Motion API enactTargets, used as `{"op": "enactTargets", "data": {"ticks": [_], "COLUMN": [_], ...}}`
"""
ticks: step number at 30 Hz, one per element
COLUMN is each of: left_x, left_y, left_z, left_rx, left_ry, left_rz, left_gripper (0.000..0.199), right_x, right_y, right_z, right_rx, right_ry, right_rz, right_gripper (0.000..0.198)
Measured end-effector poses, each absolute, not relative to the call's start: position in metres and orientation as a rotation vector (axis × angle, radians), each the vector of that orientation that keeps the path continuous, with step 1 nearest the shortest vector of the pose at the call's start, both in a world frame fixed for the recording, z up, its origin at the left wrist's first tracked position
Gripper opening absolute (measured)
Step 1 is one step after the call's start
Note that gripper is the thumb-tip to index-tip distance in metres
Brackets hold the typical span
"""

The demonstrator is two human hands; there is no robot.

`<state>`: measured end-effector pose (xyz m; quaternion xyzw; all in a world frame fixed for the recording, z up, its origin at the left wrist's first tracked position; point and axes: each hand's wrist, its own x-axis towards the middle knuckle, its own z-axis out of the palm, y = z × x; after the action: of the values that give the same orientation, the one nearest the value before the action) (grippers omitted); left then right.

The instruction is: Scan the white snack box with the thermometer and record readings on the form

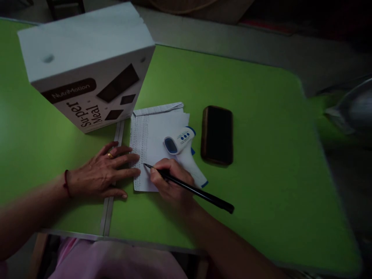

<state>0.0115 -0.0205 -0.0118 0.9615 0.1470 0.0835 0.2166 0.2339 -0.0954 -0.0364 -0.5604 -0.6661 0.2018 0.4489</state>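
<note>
My right hand [173, 182] grips a black pen [200, 190], its tip at the written columns on a white notepad [158, 124]. Rows of small handwriting fill the left part of the page. My left hand [112, 170] lies flat with fingers spread, the fingertips on the pad's left edge and the thumb on the table. A gold ring and a dark red wrist cord are on it. Across the pad's right side lies a white and blue infrared thermometer [181, 141], just beyond my right hand, which hides part of the page.
A tall white "NutriMotion" box [87, 50] stands behind my left hand. To the right of the pad lies a dark phone [217, 135] with a brown case edge. The green table [270, 162] has a metal seam [107, 217] under my left hand.
</note>
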Motion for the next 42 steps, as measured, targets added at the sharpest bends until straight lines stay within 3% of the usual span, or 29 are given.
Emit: {"op": "enactTargets", "data": {"ticks": [42], "left_x": [0.0115], "left_y": [-0.0194], "left_z": [-0.0115], "left_rx": [2.660], "left_ry": [0.407], "left_rz": [0.227], "left_gripper": [0.053], "right_x": [0.2369], "right_y": [-0.0972], "right_z": [-0.0378], "right_rx": [-1.424], "right_ry": [-1.626], "right_rz": [0.448], "right_gripper": [0.014]}}
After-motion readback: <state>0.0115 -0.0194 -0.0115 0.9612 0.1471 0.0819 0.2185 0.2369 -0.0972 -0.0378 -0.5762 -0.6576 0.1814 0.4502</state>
